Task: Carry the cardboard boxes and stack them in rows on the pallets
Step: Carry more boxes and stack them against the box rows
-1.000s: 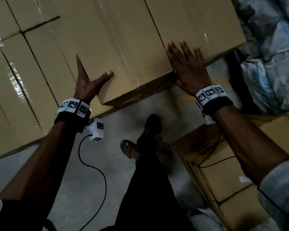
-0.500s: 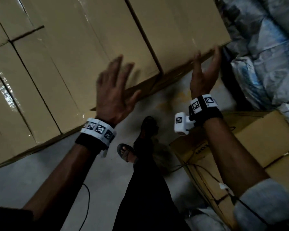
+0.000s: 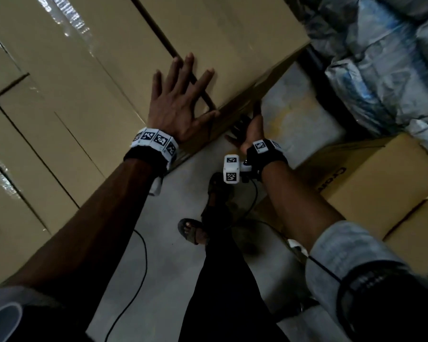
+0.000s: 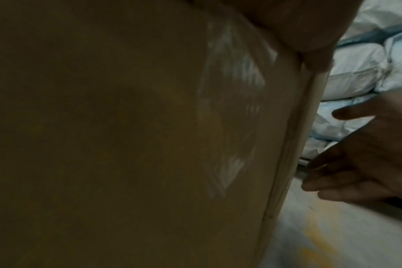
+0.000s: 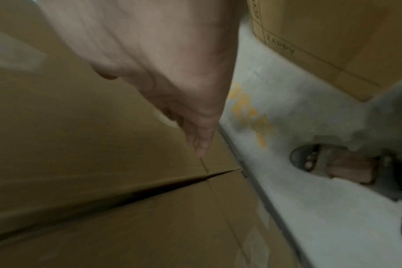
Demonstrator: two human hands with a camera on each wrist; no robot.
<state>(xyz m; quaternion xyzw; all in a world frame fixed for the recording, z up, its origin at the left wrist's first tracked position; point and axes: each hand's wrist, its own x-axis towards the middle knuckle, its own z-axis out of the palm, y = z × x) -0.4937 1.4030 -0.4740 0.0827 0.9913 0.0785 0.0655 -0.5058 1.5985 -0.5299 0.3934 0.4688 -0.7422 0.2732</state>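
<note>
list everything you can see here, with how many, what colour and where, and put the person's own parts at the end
stacked cardboard boxes: several, tan, taped, filling the left and top
printed cardboard boxes: at least two, tan, on the floor at right
wrapped bundles: several, grey-blue plastic, top right
floor: one, grey concrete, centre
cable: one, black, lower centre
left hand: open, fingers spread flat on the stacked boxes
right hand: open, low beside the stack's front edge
sandalled foot: one, centre

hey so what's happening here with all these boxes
A person is stacking cardboard boxes. Their left hand lies flat, fingers spread, on the top of the stacked boxes near a seam. The right hand is open, low by the stack's front face above the floor. Neither hand holds anything. More boxes sit to the right.
</note>
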